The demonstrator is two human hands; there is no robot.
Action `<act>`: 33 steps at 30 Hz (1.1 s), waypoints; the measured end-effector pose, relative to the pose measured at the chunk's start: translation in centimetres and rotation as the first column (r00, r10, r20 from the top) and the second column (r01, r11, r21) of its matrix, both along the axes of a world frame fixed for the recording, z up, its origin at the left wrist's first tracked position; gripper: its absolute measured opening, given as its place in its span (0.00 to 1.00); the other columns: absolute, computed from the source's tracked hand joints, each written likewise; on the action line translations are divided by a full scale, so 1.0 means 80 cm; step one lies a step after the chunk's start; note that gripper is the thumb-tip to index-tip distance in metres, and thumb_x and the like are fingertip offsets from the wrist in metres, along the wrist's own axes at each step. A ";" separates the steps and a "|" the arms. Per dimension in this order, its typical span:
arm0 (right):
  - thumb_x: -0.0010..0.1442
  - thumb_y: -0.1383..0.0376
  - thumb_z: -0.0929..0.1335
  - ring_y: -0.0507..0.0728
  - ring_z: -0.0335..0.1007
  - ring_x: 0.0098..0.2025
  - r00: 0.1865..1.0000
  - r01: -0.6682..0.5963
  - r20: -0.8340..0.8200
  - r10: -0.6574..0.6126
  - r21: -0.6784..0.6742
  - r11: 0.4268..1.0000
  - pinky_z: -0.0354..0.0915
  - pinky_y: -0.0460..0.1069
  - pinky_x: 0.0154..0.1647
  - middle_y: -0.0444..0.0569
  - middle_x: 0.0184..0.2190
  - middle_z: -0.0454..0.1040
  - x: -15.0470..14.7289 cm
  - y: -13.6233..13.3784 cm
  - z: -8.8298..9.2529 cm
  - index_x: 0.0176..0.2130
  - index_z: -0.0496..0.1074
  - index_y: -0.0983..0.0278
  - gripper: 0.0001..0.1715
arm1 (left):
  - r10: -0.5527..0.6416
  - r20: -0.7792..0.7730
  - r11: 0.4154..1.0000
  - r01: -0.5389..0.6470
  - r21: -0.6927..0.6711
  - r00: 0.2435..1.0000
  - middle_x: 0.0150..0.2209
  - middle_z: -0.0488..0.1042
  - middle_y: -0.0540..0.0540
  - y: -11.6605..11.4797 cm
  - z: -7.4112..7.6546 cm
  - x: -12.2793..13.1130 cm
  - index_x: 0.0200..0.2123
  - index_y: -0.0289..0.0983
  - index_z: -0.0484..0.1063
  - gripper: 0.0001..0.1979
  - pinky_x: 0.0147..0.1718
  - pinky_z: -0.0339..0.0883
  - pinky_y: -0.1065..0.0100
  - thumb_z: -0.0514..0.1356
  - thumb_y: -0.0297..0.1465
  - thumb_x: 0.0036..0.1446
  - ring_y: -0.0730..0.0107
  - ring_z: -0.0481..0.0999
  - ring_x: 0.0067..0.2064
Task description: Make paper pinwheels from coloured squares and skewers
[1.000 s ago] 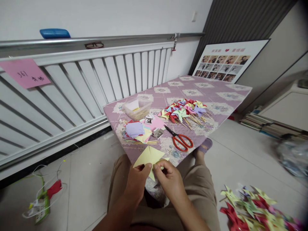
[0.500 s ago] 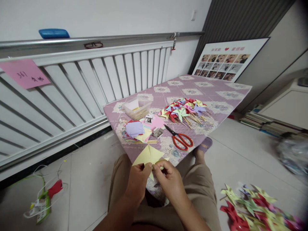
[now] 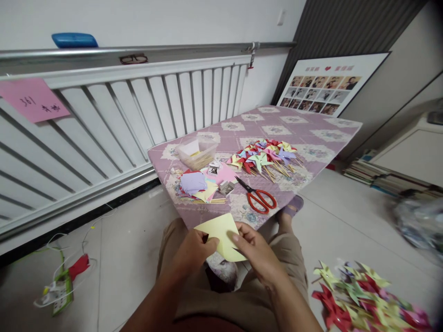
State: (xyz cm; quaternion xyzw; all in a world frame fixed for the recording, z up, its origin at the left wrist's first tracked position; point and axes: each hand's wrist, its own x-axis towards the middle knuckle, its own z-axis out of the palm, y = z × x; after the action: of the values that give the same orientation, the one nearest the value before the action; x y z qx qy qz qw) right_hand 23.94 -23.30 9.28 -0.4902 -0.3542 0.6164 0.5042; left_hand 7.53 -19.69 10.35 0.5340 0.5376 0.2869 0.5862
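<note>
A pale yellow sheet of paper [image 3: 223,230] with cut slits is held over my lap at the table's near edge. My left hand [image 3: 197,249] pinches its left side between thumb and fingers. On the right side, my right hand [image 3: 254,249] grips the same sheet, thumb on top. Just beyond lie red-handled scissors [image 3: 261,199], blades pointing away to the left. A stack of coloured paper pieces [image 3: 194,183] is on the table left of the scissors, with thin sticks and small silvery packets [image 3: 226,188] beside it.
Behind the papers stands a clear plastic box [image 3: 197,154] with sticks in it. Finished paper pinwheels [image 3: 263,157] are heaped on the table; more pinwheels [image 3: 367,295] lie at lower right. A radiator [image 3: 194,97] runs along the wall. A power strip [image 3: 62,293] is on the floor.
The yellow paper, folded with its points bent in before, is now spread flatter. My right hand has shifted right along it, and my hands are farther apart.
</note>
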 end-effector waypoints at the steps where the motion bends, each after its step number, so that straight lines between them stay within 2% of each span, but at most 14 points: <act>1: 0.50 0.52 0.74 0.53 0.71 0.26 0.999 -0.044 -0.027 0.044 -0.031 0.999 0.67 0.46 0.27 0.46 0.28 0.78 -0.003 -0.001 -0.002 0.41 0.75 0.64 0.23 | -0.052 -0.018 0.998 0.053 0.021 0.998 0.22 0.73 0.50 0.001 0.000 -0.002 0.21 0.37 0.75 0.05 0.23 0.54 0.70 0.60 0.30 0.43 0.71 0.63 0.23; 3: 0.49 0.53 0.74 0.53 0.71 0.25 0.995 -0.091 -0.047 0.088 -0.062 0.994 0.66 0.46 0.27 0.47 0.28 0.79 -0.009 -0.003 -0.009 0.41 0.77 0.65 0.24 | -0.135 -0.084 0.989 0.140 0.054 0.987 0.21 0.71 0.50 0.003 0.000 -0.005 0.22 0.37 0.75 0.05 0.22 0.52 0.70 0.59 0.31 0.44 0.72 0.61 0.22; 7: 0.45 0.53 0.75 0.52 0.71 0.24 0.995 -0.098 -0.032 0.096 -0.102 0.990 0.65 0.46 0.26 0.47 0.27 0.80 -0.017 -0.001 -0.017 0.39 0.79 0.66 0.24 | -0.173 -0.146 0.980 0.185 0.074 0.974 0.17 0.67 0.52 0.004 0.002 -0.010 0.19 0.36 0.72 0.06 0.21 0.48 0.70 0.58 0.30 0.43 0.74 0.57 0.21; 12: 0.44 0.59 0.75 0.54 0.72 0.27 0.996 -0.088 0.012 0.089 -0.065 0.994 0.66 0.46 0.27 0.48 0.29 0.81 -0.020 0.002 -0.021 0.38 0.80 0.65 0.20 | -0.172 -0.213 0.968 0.205 0.143 0.962 0.14 0.61 0.54 0.002 0.006 -0.010 0.12 0.39 0.64 0.12 0.19 0.45 0.69 0.57 0.28 0.44 0.75 0.52 0.19; 18: 0.45 0.61 0.73 0.57 0.74 0.28 0.992 -0.061 0.108 0.064 -0.024 0.998 0.67 0.47 0.25 0.48 0.30 0.81 -0.021 0.004 -0.035 0.39 0.80 0.64 0.19 | -0.197 -0.249 0.956 0.242 0.163 0.948 0.14 0.63 0.54 0.005 0.003 -0.013 0.14 0.38 0.67 0.10 0.20 0.45 0.69 0.57 0.29 0.44 0.74 0.53 0.19; 22: 0.45 0.61 0.73 0.59 0.75 0.30 0.988 0.004 0.154 -0.002 -0.014 1.000 0.68 0.48 0.25 0.49 0.33 0.82 -0.027 0.006 -0.038 0.38 0.80 0.63 0.17 | -0.205 -0.189 0.959 0.236 0.160 0.960 0.16 0.64 0.54 0.010 -0.003 -0.012 0.16 0.38 0.68 0.08 0.21 0.47 0.70 0.58 0.29 0.45 0.74 0.56 0.20; 25: 0.45 0.61 0.73 0.60 0.76 0.31 0.984 0.116 0.139 -0.112 -0.020 0.993 0.70 0.51 0.30 0.50 0.32 0.82 -0.033 0.006 -0.039 0.35 0.80 0.64 0.15 | -0.146 -0.064 0.979 0.153 0.133 0.987 0.21 0.68 0.53 0.014 -0.013 -0.011 0.22 0.38 0.71 0.03 0.24 0.53 0.71 0.59 0.30 0.45 0.73 0.62 0.23; 28: 0.45 0.59 0.74 0.61 0.77 0.30 0.968 0.250 0.048 -0.247 -0.063 0.966 0.71 0.53 0.33 0.52 0.32 0.82 -0.036 0.006 -0.043 0.35 0.79 0.66 0.16 | 0.051 0.156 0.991 -0.069 0.112 0.986 0.29 0.72 0.50 0.018 -0.027 -0.012 0.32 0.37 0.72 0.08 0.30 0.60 0.71 0.61 0.33 0.46 0.71 0.68 0.30; 31: 0.44 0.59 0.76 0.60 0.77 0.29 0.935 0.337 -0.073 -0.347 -0.125 0.933 0.71 0.52 0.33 0.52 0.31 0.82 -0.037 0.008 -0.044 0.35 0.78 0.66 0.18 | 0.291 0.312 0.951 -0.309 0.007 0.904 0.34 0.73 0.49 0.018 -0.038 -0.012 0.36 0.38 0.71 0.12 0.33 0.62 0.71 0.61 0.36 0.48 0.70 0.71 0.35; 33: 0.43 0.60 0.76 0.60 0.77 0.29 0.905 0.372 -0.156 -0.395 -0.161 0.914 0.71 0.52 0.32 0.52 0.31 0.82 -0.037 0.010 -0.042 0.35 0.77 0.66 0.18 | 0.400 0.385 0.915 -0.388 -0.113 0.832 0.35 0.73 0.48 0.012 -0.045 -0.010 0.37 0.38 0.70 0.13 0.33 0.63 0.71 0.62 0.38 0.49 0.70 0.72 0.35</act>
State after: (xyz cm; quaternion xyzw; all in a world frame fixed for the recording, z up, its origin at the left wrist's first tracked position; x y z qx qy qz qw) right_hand 20.98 -22.49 5.91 -0.5219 -0.1620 0.5694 0.6141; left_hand 6.74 -18.70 6.78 0.3327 0.5087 0.4962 0.6199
